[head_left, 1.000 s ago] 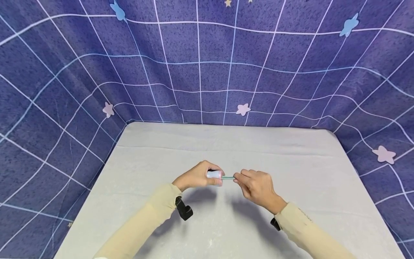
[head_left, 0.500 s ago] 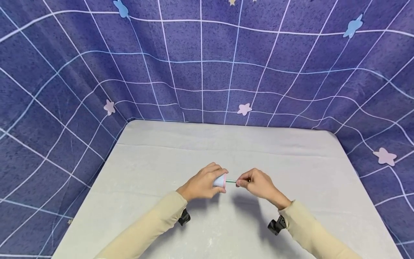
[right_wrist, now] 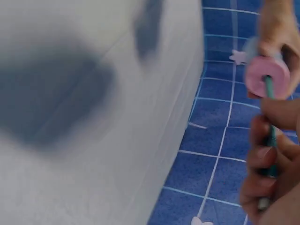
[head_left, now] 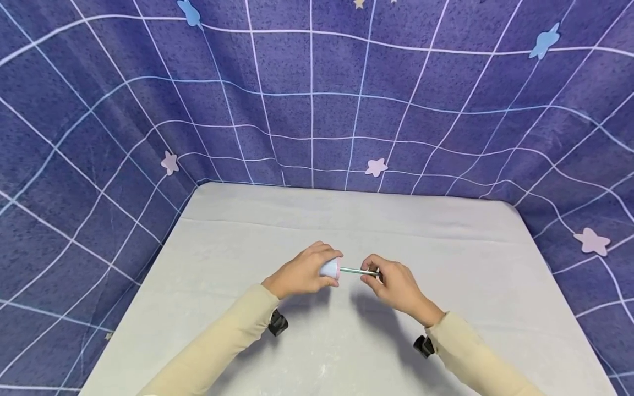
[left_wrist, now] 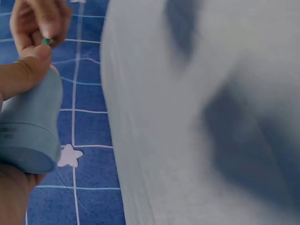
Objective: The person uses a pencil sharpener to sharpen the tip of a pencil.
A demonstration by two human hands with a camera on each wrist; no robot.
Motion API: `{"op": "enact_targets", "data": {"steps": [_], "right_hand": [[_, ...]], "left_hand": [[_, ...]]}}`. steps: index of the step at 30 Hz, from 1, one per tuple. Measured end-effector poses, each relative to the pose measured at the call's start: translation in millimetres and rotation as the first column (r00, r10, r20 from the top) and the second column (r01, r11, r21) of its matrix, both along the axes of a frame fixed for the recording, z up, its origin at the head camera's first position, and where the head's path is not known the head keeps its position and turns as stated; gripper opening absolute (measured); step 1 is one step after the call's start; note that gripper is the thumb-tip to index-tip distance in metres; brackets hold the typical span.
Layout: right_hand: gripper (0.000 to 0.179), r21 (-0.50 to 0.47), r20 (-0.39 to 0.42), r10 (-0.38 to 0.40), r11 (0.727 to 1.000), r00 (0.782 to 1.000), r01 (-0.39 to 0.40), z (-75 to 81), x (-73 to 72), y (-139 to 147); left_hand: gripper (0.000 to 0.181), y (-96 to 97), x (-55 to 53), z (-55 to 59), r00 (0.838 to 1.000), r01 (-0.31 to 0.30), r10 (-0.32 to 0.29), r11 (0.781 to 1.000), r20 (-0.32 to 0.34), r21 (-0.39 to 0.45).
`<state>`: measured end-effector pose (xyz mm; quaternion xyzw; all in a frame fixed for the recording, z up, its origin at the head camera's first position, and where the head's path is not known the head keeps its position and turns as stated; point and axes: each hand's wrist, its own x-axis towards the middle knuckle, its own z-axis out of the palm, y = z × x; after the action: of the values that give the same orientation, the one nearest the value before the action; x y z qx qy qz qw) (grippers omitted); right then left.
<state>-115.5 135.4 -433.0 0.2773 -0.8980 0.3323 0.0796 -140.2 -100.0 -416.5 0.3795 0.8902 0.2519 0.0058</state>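
Note:
My left hand (head_left: 304,270) grips a light-blue pencil sharpener (left_wrist: 35,110) with a rounded, bell-like body, thumb along one side. Its round pink end (right_wrist: 277,88) faces my right hand and has a dark hole in the middle. A slim green pencil (head_left: 354,270) runs from that hole across to my right hand (head_left: 396,283). There the thumb and fingers pinch the pencil along its rear part, and its blunt end (right_wrist: 263,204) shows among the curled fingers in the right wrist view. The pencil's front tip is hidden at the hole. Both hands are raised over the white table.
A white-covered table (head_left: 247,220) lies below, with the shadows of both arms on it. Purple-blue curtains (head_left: 317,121) with a grid and star pattern enclose its back and sides. Black wrist cameras (head_left: 278,323) sit at both cuffs.
My right fingers have shifted back along the pencil, so a longer stretch of it shows between the hands. Since half a second ago, my left hand with the sharpener has moved slightly left and farther away.

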Motion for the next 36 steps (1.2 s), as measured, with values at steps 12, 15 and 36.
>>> {"op": "enact_targets", "data": {"steps": [12,15,36], "right_hand": [[0.026,0.038,-0.697,0.006,0.999,0.717,0.028,-6.2,-12.2,-4],[0.024,0.034,-0.754,0.015,0.999,0.657,0.017,-6.2,-14.8,-5],[0.014,-0.334,0.567,0.326,0.931,0.757,-0.151,6.9,-21.7,19]], "left_hand": [[0.042,-5.4,-13.0,16.0,0.974,-0.051,0.019,0.989,0.224,0.139],[0.041,-6.0,-14.7,19.1,0.964,-0.057,0.018,0.988,0.264,0.143],[0.052,14.3,11.2,-7.0,0.839,0.072,-0.113,0.993,-0.533,-0.097]]}}
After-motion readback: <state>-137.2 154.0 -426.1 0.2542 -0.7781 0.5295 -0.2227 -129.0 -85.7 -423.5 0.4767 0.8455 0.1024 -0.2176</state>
